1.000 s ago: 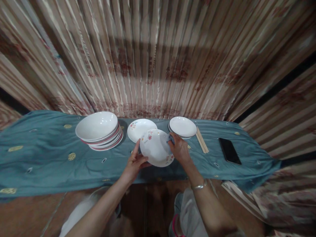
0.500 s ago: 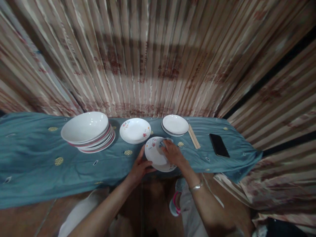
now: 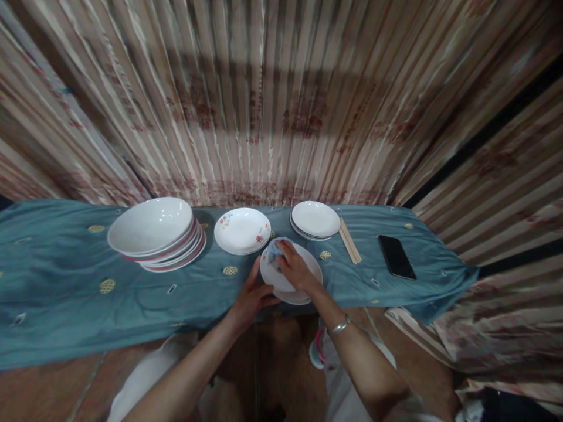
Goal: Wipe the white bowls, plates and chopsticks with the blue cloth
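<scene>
A white plate (image 3: 310, 271) with a flowered rim is held near the front edge of the cloth-covered table. My left hand (image 3: 253, 299) grips its left side, thumb over the rim and fingers beneath. In my right hand (image 3: 294, 266) is a bunched light-blue cloth (image 3: 275, 251), pressed on the plate's upper left. Part of the plate's pattern is hidden by that hand and the cloth. Just behind the held plate sits a small stack of flowered plates (image 3: 241, 230).
At left stands a tall stack of bowls and plates (image 3: 152, 228). Small dark-rimmed plates (image 3: 315, 219) are stacked at back right, beside wooden chopsticks (image 3: 350, 241). A black phone (image 3: 396, 257) lies further right on the teal tablecloth (image 3: 70, 299). A pleated curtain (image 3: 272, 117) hangs behind.
My right hand and the cloth have moved left across the plate, from its upper right to its upper left. My left hand keeps its grip. The view has shifted slightly.
</scene>
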Tool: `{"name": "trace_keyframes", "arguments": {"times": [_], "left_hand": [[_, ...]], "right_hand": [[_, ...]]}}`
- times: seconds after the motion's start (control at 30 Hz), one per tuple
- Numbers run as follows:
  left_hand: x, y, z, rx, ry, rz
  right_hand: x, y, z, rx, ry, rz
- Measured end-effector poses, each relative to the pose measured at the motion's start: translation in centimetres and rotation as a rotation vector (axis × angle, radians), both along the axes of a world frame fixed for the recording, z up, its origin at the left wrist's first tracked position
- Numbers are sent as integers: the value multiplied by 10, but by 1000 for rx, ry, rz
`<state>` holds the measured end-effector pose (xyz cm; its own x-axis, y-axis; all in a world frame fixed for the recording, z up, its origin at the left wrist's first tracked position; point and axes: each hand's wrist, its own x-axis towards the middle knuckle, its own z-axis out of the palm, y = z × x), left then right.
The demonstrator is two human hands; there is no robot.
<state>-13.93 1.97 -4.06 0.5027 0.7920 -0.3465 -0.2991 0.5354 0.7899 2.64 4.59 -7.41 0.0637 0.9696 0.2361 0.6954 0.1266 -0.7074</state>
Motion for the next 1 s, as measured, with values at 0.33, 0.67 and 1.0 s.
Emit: {"name": "trace_keyframes", "arguments": {"times": [0.33,0.67,1.0], "left_hand": [[0,1,-2,-40,26,32],[-3,4,-2,-54,-41,4],[-2,9,1,-67,-23,-39]], "right_hand": [[-7,-12,17,-80,305,287],[-3,-26,37,-170,447,463],[21,-37,44,-426,576,585]]}}
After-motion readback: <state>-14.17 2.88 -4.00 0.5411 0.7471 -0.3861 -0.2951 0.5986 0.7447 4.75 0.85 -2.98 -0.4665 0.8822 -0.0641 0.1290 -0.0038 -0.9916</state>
